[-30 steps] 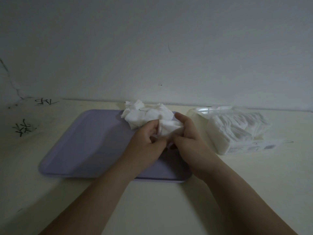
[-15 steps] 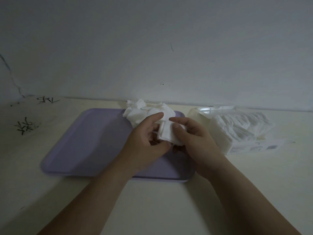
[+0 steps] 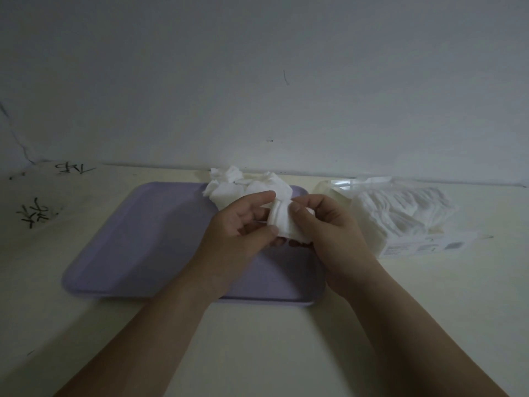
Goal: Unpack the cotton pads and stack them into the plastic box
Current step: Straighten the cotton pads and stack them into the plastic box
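On the pale table (image 3: 257, 353) lies a lilac tray (image 3: 148, 239), with an opened pack of cotton pads (image 3: 400, 216) to its right. Loose pads (image 3: 243, 187) heap at the tray's far edge. Above the tray, the left hand (image 3: 237, 233) and right hand (image 3: 329, 233) pinch 1 small pad stack (image 3: 282, 222) in curled fingers.

Left half of purple tray (image 3: 134, 239) was bare: open lane from the left and from the near table (image 3: 257, 353). Left hand (image 3: 237, 233) and right hand (image 3: 329, 230) met over its right half, both pinching a small pad stack (image 3: 282, 224), and blocked that side. Loose pad heap (image 3: 246, 187) filled the far right corner. Opened pack (image 3: 400, 216) stood right of the tray, seemingly with a clear box (image 3: 340, 187) just behind it (view dim). Wall (image 3: 257, 81) closed the far side.
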Demonstrator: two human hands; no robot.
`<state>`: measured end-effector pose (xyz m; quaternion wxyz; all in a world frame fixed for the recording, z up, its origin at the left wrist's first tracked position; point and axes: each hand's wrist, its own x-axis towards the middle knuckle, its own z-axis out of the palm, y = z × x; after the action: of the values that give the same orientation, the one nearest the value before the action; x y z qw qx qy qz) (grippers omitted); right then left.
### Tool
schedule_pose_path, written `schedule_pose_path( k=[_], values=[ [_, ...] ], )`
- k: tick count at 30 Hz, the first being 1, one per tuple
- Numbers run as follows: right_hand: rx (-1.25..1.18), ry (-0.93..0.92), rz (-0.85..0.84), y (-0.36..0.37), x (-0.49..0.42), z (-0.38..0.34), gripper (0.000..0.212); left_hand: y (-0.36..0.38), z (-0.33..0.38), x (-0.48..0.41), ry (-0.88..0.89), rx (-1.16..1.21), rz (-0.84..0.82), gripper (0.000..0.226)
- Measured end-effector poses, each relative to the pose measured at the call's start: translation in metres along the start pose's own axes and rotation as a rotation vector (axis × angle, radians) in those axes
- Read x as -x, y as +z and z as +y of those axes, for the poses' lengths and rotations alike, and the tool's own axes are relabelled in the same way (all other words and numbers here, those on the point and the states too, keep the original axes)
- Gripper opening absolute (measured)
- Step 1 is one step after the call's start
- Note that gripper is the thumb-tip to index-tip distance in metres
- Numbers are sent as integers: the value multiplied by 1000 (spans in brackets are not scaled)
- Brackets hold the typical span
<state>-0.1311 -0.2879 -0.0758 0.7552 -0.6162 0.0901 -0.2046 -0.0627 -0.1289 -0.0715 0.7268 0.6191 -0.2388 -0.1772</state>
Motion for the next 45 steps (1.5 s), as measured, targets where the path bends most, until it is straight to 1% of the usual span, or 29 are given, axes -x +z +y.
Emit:
schedule_pose_path(
  k=[5, 8, 10, 12, 16, 19, 22, 25, 30, 34, 35, 38, 39, 40, 42, 43, 45],
  values=[
    [-214, 89, -28, -2, -2, -6, 8, 1, -1, -2, -8, 28, -6, 47],
    [-191, 111, -46, 2, 1, -8, 6, 4, 1, -2, -66, 125, -16, 37],
    [-140, 92, -38, 4, 3, -7, 10, 6, 3, -3, -107, 210, 1, 30],
    [-101, 73, -44, 3, 3, -6, 14, 6, 3, -3, -133, 247, 23, 26],
    [-72, 93, -64, 5, 3, -6, 19, 4, 2, -2, -146, 175, 51, 25],
    [-134, 155, -75, 1, 0, -10, 28, 4, 1, -2, -150, 138, 58, 26],
    [-132, 142, -131, -3, -3, -12, 21, 4, 2, -2, -151, 110, 52, 26],
    [-98, 91, -119, 0, 0, -7, 7, 7, 5, 0, -152, 115, 23, 23],
    [-55, 36, -88, -1, 1, -2, 6, 9, 6, 1, -136, 114, 9, 21],
    [-5, 8, -83, -2, 1, 1, 2, 8, 6, -1, -160, 192, 25, 21],
    [2, 9, -71, -1, 1, 1, 7, 8, 5, 0, -150, 187, 14, 20],
    [-36, 25, -9, -3, -5, 4, 42, 7, 0, 0, -96, 133, -1, 22],
    [-57, 45, -17, -5, -5, 3, 48, 7, -1, 0, -88, 132, 14, 23],
    [-69, 69, -47, -6, -6, 4, 47, 6, -1, 0, -82, 137, 31, 24],
    [-32, 100, -99, -8, -5, 3, 34, 5, -1, -1, -80, 141, 53, 24],
    [3, 101, -96, -8, -4, 3, 29, 4, 0, -2, -83, 117, 63, 24],
    [52, 73, -47, -7, -2, 4, 19, 1, 2, -8, -68, -46, 118, 24]
  ],
)
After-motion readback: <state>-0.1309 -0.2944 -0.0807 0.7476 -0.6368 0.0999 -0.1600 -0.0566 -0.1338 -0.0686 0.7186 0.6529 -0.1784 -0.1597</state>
